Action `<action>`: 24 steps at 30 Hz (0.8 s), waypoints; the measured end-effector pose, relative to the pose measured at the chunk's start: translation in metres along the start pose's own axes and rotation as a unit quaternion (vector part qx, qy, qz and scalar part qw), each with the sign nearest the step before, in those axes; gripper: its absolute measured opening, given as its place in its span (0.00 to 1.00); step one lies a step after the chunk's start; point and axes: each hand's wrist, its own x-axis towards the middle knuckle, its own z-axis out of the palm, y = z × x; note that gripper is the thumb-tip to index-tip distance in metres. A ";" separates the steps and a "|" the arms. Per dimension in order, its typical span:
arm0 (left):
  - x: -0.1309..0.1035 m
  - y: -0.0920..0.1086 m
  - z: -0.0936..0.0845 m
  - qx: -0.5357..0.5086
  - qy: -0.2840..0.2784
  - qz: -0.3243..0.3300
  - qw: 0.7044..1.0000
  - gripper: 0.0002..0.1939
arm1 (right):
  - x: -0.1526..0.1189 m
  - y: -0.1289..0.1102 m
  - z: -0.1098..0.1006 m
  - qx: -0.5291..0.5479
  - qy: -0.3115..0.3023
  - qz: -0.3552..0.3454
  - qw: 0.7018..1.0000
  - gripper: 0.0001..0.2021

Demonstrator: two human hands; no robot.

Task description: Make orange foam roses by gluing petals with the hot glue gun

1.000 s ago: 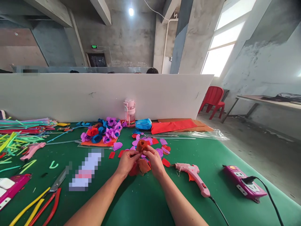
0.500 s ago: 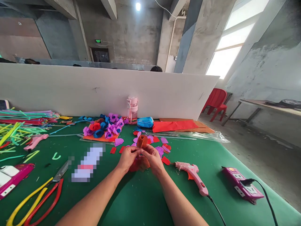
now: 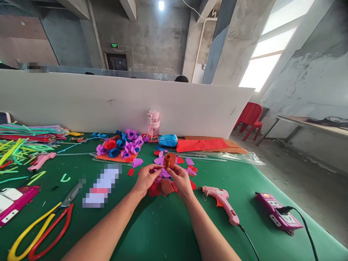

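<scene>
A small brown rolled flower (image 3: 170,160) is pinched in my right hand (image 3: 181,180), above the middle of the green table. Close beside it on the left, my left hand (image 3: 146,179) has its thumb and fingertips pressed together; what they hold, if anything, is too small to make out. Red, purple and brown petals (image 3: 166,187) lie under and around both hands. A pink glue gun (image 3: 221,203) rests just right of my right hand. Finished purple, blue and red flowers (image 3: 119,145) are heaped behind my left hand.
Large scissors (image 3: 61,217) lie open at the left, near colourful pipe cleaners (image 3: 27,134). A pink bottle (image 3: 153,124), blue packet (image 3: 168,140) and red sheet (image 3: 202,145) are at the back before a white partition (image 3: 122,105). A purple power strip (image 3: 278,214) with a cable is right.
The brown flower has moved slightly right and down with my right hand. My hands have parted a little, showing more of the petals below.
</scene>
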 end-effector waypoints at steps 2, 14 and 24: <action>0.002 0.003 -0.003 -0.016 0.026 0.014 0.999 0.19 | 0.000 0.000 0.000 0.018 -0.002 0.017 1.000 0.16; 0.004 0.002 -0.006 -0.118 -0.007 0.000 0.993 0.08 | -0.003 0.003 0.004 0.008 -0.043 0.049 0.998 0.17; 0.005 -0.004 -0.004 -0.111 -0.007 0.010 0.994 0.09 | -0.003 0.001 0.002 0.013 -0.017 0.041 0.999 0.15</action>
